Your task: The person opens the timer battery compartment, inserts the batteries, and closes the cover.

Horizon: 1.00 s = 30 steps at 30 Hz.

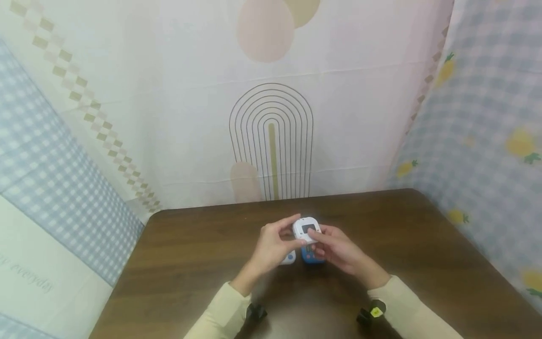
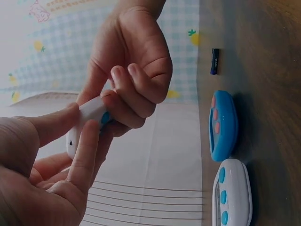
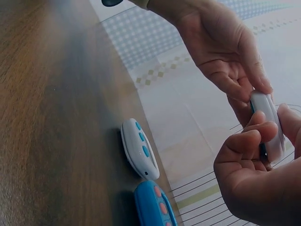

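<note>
Both hands pinch one white timer above the counter: left hand fingers curled on its left edge, right hand on the right. Screen faces up; blue timer and second white one lie flat beneath.

Soft, even light fills the head view, with wide-angle bending at the frame edges and a faint sheen on the counter. Both wrist views are dimmer, their near foregrounds dark and blurred.
</note>
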Each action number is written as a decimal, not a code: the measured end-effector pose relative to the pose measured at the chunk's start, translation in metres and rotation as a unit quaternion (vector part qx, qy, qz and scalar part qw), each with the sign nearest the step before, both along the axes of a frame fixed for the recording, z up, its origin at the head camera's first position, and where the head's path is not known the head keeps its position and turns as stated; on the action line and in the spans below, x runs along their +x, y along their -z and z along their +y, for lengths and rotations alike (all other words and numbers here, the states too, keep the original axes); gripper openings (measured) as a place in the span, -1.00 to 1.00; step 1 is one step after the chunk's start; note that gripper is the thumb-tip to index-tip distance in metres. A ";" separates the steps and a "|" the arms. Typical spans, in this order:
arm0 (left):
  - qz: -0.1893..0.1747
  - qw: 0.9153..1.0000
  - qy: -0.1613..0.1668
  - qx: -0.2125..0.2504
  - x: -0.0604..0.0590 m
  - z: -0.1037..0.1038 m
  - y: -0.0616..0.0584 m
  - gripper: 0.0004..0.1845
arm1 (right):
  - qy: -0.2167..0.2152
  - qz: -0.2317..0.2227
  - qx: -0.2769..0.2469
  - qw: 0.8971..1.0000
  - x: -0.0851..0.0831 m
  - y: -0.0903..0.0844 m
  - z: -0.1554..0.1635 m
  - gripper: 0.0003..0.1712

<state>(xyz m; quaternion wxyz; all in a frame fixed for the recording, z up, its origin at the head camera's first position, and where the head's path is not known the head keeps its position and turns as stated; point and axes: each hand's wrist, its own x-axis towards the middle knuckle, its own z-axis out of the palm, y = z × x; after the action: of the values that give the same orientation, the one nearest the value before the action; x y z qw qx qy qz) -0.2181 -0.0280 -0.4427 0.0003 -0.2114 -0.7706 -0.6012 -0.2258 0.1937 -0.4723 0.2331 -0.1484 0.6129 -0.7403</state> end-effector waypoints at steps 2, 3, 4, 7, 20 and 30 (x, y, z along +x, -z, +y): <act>-0.002 1.000 -0.007 -0.001 0.000 -0.001 0.000 -0.36 | 0.003 0.002 0.004 1.000 -0.001 0.000 -0.001 -0.72; -0.004 1.000 -0.009 0.001 -0.001 -0.002 0.001 -0.37 | 0.007 0.002 0.009 1.000 -0.001 0.000 -0.002 -0.71; -0.004 1.000 -0.010 0.000 -0.001 -0.003 0.000 -0.38 | 0.011 0.004 0.014 1.000 -0.001 0.000 -0.002 -0.70; -0.011 1.000 -0.010 0.018 -0.002 -0.004 0.001 -0.50 | 0.027 0.009 0.028 0.999 -0.001 -0.001 -0.003 -0.69; -0.021 0.999 -0.025 0.043 -0.007 -0.004 0.005 -0.69 | 0.070 0.043 0.102 0.991 0.002 -0.003 -0.007 -0.53; -0.014 0.998 -0.053 -0.004 -0.006 -0.001 0.005 -0.73 | 0.065 0.101 0.151 0.981 0.006 -0.004 -0.010 -0.53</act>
<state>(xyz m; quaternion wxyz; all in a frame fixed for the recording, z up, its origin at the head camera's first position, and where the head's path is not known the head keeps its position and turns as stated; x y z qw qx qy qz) -0.2242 -0.0294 -0.4476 0.0209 -0.1619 -0.7834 -0.5997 -0.2202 0.1835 -0.4683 0.1410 -0.1450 0.7462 -0.6343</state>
